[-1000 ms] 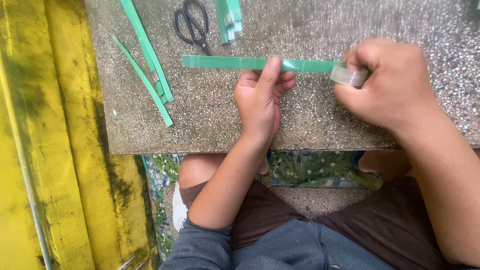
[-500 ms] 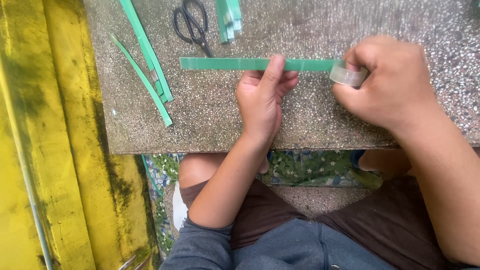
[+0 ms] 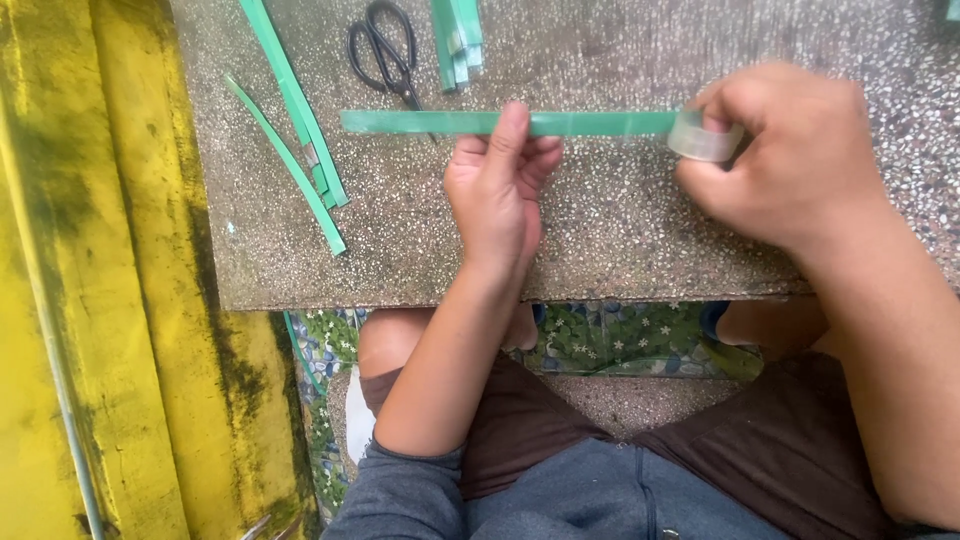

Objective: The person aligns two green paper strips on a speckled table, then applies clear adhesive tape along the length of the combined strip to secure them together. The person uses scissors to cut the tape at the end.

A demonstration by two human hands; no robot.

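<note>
Green strip (image 3: 440, 122) lies flat across the stone slab (image 3: 620, 230), running parallel to its near edge and well back from it, and we pin it about midway with our left hand (image 3: 497, 195), index finger (image 3: 512, 125) stretched over the strip and pressing down while the other fingers curl loosely beside it. At the strip's right end our right hand (image 3: 790, 150) pinches a small roll of clear tape (image 3: 705, 135), thumb and fingers closed around the ring, which touches the strip. A glossy stretch between the two hands suggests tape laid along the strip, though we cannot tell for sure. Our worry is that one fingertip is a thin hold: a pull on the roll could swing the free left end askew, and the tape would land crooked or wrinkle. It could also stick to the rough slab or to our fingers. Farther out, black scissors (image 3: 385, 50) lie toward the far edge, their tips just beside the strip, a bundle of short green pieces (image 3: 458, 35) next to them, and long green offcuts (image 3: 295, 130) slant toward the left edge.
</note>
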